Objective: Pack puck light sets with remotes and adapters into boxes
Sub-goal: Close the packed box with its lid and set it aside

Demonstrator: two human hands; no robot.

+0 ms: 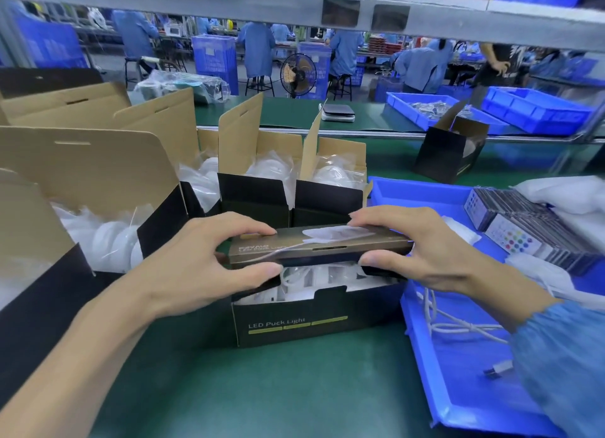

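Both hands pinch the lid flap (319, 246) of the LED Puck Light box (314, 320) at the belt's near edge: left hand (209, 261) at its left end, right hand (422, 246) at its right end. Flap half down; white contents inside, probably bagged adapters. Open boxes (288, 189) crowd behind, blue tray (458, 388) touches right.

the box (314, 320) is printed black card with a slight sheen. beside it, the tray (458, 388) is glossy blue plastic. the worktop (245, 388) is matt green.
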